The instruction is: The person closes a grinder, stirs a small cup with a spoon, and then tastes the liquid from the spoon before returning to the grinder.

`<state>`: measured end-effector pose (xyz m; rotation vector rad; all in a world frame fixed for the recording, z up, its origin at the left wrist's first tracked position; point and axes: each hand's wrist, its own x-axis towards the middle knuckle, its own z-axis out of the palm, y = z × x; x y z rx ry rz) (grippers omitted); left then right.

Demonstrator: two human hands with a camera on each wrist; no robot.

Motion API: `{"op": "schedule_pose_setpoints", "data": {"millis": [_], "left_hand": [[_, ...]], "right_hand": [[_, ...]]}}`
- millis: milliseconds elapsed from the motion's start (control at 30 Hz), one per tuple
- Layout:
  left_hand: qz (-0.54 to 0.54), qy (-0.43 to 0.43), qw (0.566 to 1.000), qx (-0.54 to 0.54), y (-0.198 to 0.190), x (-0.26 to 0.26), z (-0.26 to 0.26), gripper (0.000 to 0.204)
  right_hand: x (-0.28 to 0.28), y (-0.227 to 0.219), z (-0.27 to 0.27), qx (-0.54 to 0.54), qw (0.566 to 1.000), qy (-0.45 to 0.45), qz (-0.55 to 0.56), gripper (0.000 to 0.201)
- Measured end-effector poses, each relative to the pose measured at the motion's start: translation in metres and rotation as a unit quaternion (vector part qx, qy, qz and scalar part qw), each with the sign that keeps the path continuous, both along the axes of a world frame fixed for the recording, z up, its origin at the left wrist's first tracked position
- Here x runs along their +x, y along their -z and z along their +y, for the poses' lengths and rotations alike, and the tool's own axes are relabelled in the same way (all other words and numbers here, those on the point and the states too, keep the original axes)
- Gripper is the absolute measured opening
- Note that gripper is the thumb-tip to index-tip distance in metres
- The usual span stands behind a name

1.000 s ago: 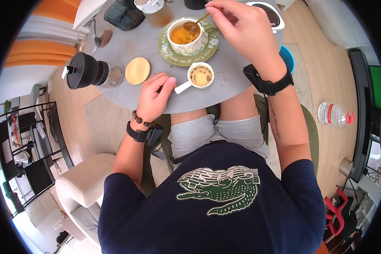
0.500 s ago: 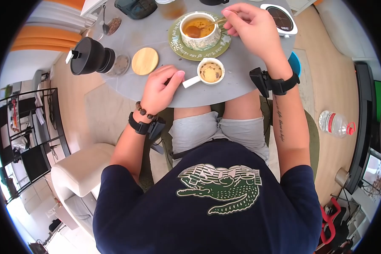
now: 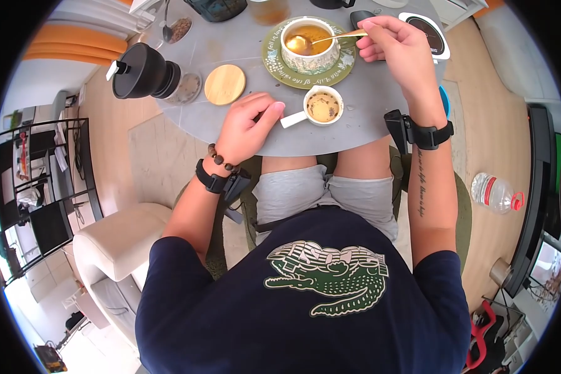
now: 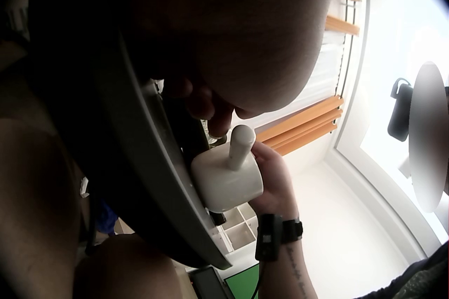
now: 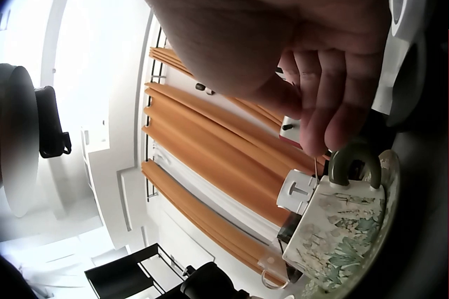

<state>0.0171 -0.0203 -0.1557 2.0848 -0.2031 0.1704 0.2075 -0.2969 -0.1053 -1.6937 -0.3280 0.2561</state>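
The grey table [image 3: 368, 112] filled the upper middle of the head view, its curved edge above the person's lap. On its left side a black grinder [image 3: 140, 71] lay tipped over, with its clear jar [image 3: 187, 88] towards the wooden disc. A white device [image 3: 425, 34] with a round dark top was at the far right. The left hand [image 3: 249, 121] rested at the near edge, its fingers loosely curled close together and its thumb near the handle of the small white pot; whether they touched, I cannot tell. The right hand [image 3: 402, 56] was raised to the right of the patterned cup, its thumb and fingertips pinching the end of a gold-coloured spoon, the other fingers bent beneath. A green plate [image 3: 274, 62] with white lettering bore the cup [image 3: 311, 64], which stood upright and held amber liquid with dark bits; its green handle showed in the right wrist view. The small white pot [image 3: 323, 123] stood upright just in front of the plate, handle pointing to the left hand, with pale liquid and dark flecks inside. The round wooden disc [image 3: 225, 85] lay flat between grinder and plate. The spoon [image 3: 349, 34] slanted over the cup's rim, its bowl in the liquid
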Motion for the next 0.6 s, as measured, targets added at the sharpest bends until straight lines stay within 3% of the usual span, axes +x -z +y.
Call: {"op": "schedule_pose_setpoints", "data": {"millis": [600], "left_hand": [[0.007,0.002,1.000,0.000,-0.001,-0.001,0.000,0.028]], "right_hand": [[-0.009,-0.011,-0.004,0.030,0.999,0.035,-0.003,0.027]]}}
